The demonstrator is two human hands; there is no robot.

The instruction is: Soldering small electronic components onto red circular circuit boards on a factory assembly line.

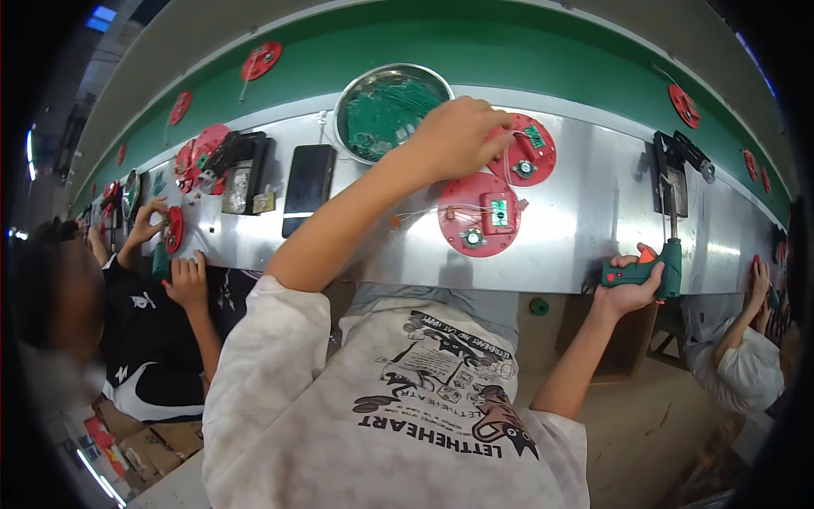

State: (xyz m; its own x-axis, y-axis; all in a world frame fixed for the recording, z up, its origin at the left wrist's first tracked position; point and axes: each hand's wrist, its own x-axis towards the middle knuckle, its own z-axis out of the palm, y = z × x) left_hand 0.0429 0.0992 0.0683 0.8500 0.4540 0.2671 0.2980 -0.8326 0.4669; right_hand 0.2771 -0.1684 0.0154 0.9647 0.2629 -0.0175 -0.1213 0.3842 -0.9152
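Note:
My left hand (462,140) reaches over the far red disc (543,165), its fingers curled together at the disc's left side. Thin white wires run by the fingertips; whatever is pinched there is hidden. The disc bears a small green circuit board and a round metal-looking part. Nearer to me lies a second red disc (462,229) with a similar board, a round part and loose wires. My right hand (632,284) grips a green pistol-shaped tool (670,267) with an orange trigger, at the bench's front edge. Its metal barrel points away from me, toward a black stand (666,174).
A metal bowl (393,110) of green and clear pieces stands behind my left forearm. To the left are a black phone (308,182) and another black stand (246,174) beside stacked red discs. More red discs (261,59) lie on the green belt. Co-workers sit on both sides.

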